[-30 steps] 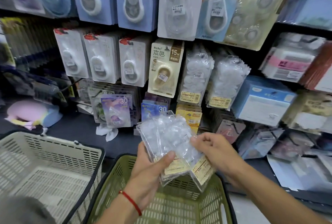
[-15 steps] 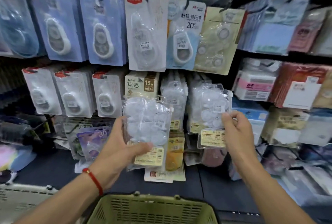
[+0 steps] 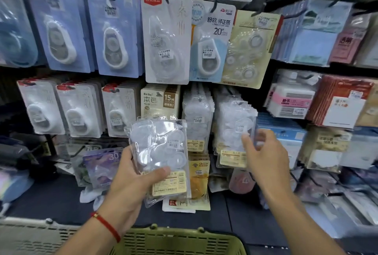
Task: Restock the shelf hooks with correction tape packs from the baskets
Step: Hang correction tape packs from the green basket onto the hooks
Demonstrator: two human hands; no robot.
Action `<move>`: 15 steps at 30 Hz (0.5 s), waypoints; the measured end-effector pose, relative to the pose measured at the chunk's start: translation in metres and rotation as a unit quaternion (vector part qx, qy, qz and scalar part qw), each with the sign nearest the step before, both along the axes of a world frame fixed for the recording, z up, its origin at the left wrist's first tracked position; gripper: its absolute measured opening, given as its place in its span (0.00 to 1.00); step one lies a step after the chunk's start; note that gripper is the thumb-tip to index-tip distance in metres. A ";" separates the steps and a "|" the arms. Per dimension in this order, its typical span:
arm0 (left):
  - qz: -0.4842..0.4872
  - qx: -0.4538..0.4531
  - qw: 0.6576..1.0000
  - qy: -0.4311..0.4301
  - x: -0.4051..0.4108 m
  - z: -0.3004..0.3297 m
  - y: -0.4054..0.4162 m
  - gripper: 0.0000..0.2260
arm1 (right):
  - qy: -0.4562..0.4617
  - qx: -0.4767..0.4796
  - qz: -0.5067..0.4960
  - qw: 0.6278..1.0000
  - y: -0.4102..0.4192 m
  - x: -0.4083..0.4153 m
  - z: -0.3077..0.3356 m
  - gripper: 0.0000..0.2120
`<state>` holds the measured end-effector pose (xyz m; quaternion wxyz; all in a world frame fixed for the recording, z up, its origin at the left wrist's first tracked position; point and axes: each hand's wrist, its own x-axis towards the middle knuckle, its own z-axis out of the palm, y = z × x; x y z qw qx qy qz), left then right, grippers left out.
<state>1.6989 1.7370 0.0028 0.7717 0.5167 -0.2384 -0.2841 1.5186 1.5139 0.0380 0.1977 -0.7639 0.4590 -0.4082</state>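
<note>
Your right hand point(image 3: 263, 152) has pushed one clear pack point(image 3: 233, 129) against its hanging row, fingers loosening though grip unclear; your left hand point(image 3: 133, 175) clasps the remaining packs point(image 3: 159, 148), awaiting hooks.

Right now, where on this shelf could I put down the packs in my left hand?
The dark shelf base below the hanging cards, left of the loose packs, looks bare; so does the strip between your hands. The hooks above are crowded. Your left hand holds the clear packs; your right hand is at the hanging ones.
</note>
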 end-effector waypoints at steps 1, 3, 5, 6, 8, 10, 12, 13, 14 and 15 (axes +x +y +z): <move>0.000 -0.003 1.000 0.004 -0.001 0.001 0.000 0.43 | 0.040 -0.072 -0.030 0.996 0.002 0.001 -0.002 0.18; 0.002 -0.011 1.000 0.009 -0.002 0.002 -0.001 0.41 | 0.041 -0.193 0.001 0.980 0.004 0.007 -0.005 0.14; 0.005 -0.017 1.000 0.012 -0.004 0.003 -0.002 0.38 | 0.056 -0.230 0.102 0.966 -0.001 0.017 -0.009 0.13; 0.006 -0.021 1.000 0.015 -0.005 0.003 -0.002 0.37 | 0.095 -0.226 0.131 0.961 -0.004 0.024 -0.011 0.14; 0.010 -0.029 0.999 0.024 -0.006 0.004 -0.004 0.36 | 0.163 -0.213 0.147 0.952 -0.013 0.037 -0.014 0.18; 0.014 -0.034 0.999 0.034 -0.008 0.005 -0.004 0.36 | 0.200 -0.198 0.152 0.948 -0.023 0.047 -0.015 0.23; 0.015 -0.040 0.998 0.037 -0.009 0.006 -0.004 0.37 | 0.219 -0.186 0.163 0.944 -0.034 0.052 -0.015 0.28; 0.014 -0.040 0.998 0.038 -0.010 0.006 -0.004 0.37 | 0.230 -0.184 0.169 0.941 -0.040 0.053 -0.015 0.29; 0.013 -0.039 0.998 0.038 -0.010 0.006 -0.003 0.37 | 0.244 -0.183 0.175 0.936 -0.044 0.053 -0.014 0.29; 0.013 -0.037 0.998 0.039 -0.011 0.006 -0.003 0.37 | 0.252 -0.183 0.180 0.933 -0.046 0.052 -0.013 0.28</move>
